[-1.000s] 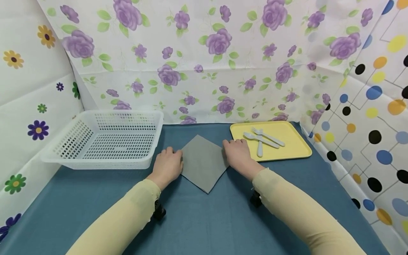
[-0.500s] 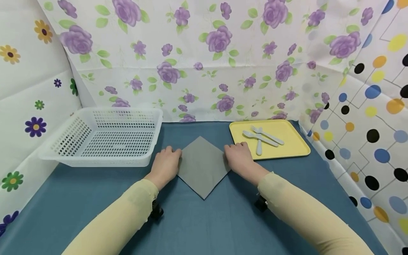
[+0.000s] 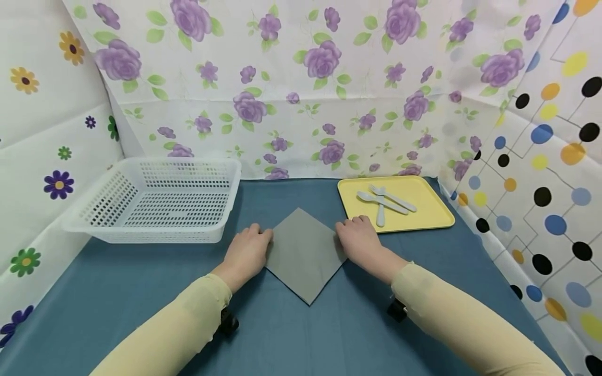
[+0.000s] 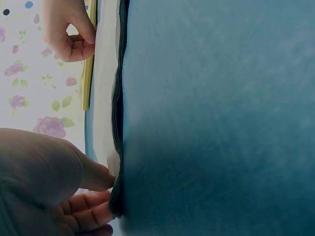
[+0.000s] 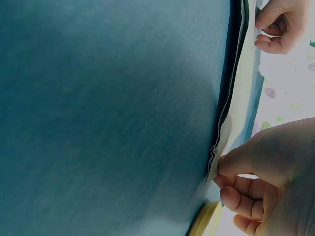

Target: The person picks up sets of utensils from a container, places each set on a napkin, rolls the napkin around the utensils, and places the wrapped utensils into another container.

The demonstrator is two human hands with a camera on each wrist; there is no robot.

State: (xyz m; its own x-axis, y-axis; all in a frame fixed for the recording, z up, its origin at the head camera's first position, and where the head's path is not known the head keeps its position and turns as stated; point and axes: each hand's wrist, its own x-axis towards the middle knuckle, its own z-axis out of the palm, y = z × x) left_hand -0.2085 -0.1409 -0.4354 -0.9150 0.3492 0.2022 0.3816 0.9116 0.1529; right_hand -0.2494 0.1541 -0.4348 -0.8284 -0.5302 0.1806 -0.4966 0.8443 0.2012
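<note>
We see the layered grey cloth [image 3: 305, 258] between the hands, one corner pointing to six o'clock. The left hand [image 3: 246, 251] pinches its nine o'clock corner; the right hand [image 3: 361, 243] pinches its three o'clock corner. From the cloth, we find the yellow tray [image 3: 423, 218] toward two o'clock, the white basket [image 3: 157, 235] toward ten.

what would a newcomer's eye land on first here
Probably the layered grey square, turned like a diamond mid-table, its side corners pinched by the left hand and right hand. Next, perhaps, the bright yellow tray bearing pale cutlery at back right, and the white perforated basket at back left.
</note>
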